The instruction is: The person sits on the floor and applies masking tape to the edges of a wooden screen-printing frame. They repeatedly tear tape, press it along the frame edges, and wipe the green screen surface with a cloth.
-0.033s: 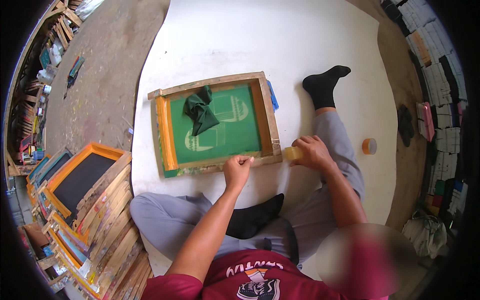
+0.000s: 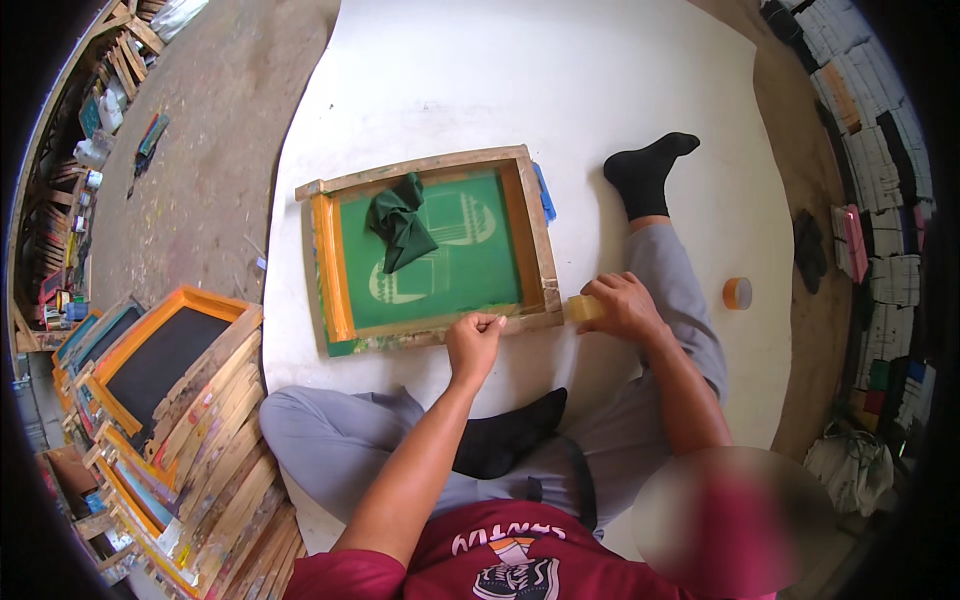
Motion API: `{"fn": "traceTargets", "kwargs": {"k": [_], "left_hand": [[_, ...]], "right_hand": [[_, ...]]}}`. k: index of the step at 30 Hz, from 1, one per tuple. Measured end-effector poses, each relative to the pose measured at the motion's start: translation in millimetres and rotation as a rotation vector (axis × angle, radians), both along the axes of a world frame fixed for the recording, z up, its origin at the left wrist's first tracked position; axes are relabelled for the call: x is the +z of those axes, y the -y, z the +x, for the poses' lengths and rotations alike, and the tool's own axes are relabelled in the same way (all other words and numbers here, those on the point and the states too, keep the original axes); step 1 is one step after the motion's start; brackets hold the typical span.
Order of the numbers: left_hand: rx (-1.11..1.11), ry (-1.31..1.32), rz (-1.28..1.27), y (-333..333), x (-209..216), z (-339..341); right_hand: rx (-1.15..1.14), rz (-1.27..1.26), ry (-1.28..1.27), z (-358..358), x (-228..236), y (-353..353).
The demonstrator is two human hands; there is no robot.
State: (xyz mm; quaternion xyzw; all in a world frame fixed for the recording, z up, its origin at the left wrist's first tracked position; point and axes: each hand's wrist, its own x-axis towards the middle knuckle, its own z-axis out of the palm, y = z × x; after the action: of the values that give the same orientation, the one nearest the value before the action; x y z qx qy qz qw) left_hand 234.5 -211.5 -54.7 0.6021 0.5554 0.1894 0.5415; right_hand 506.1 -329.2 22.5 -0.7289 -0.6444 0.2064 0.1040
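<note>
The tape [image 2: 581, 308], a yellowish roll, is just right of the frame's centre, gripped in the right hand [image 2: 627, 306] beside the lower right corner of the screen [image 2: 540, 235]. The left hand [image 2: 474, 345] is closed at the screen's lower rail, thumb and fingertips pinched together; whether a strip of tape is between them, I cannot tell.

The screen lies flat near the middle of the frame, wooden-sided, with green mesh [image 2: 470, 290] bearing two pale shoe-sole shapes. A crumpled dark green cloth [image 2: 402, 225] rests on the mesh, toward its upper left. Something blue [image 2: 545, 192] shows against the screen's right side.

Under it all is a white sheet [image 2: 500, 80], running to the top of the frame. A second roll [image 2: 738, 293], orange-sided, sits right of centre, past the outstretched grey-trousered leg [image 2: 665, 260] and its black sock [image 2: 648, 178]. The other leg is folded at lower centre.

More screens [image 2: 225, 400] are stacked at lower left, cluttered shelves [image 2: 60, 235] curve along the left edge, and white stacks [image 2: 885, 180] line the right edge.
</note>
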Motion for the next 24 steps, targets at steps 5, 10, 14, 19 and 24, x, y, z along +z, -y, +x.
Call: {"fn": "traceTargets", "kwargs": {"k": [5,10,14,19,24], "left_hand": [[0.024,-0.009,0.031,-2,3,4],[-0.035,-0.073,0.069,-5,4,5],[-0.071,-0.168,0.216,-5,4,-1],[-0.077,-0.163,0.378,0,-2,-2],[-0.083,-0.143,0.466,3,-10,-3]], "right_hand": [[0.025,0.008,0.091,2,-5,0],[0.079,0.086,0.247,3,-14,5],[0.114,0.080,0.341,-13,-23,3],[0.118,0.059,0.435,-26,-29,-1],[0.139,0.154,0.716,-43,-42,-3]]}}
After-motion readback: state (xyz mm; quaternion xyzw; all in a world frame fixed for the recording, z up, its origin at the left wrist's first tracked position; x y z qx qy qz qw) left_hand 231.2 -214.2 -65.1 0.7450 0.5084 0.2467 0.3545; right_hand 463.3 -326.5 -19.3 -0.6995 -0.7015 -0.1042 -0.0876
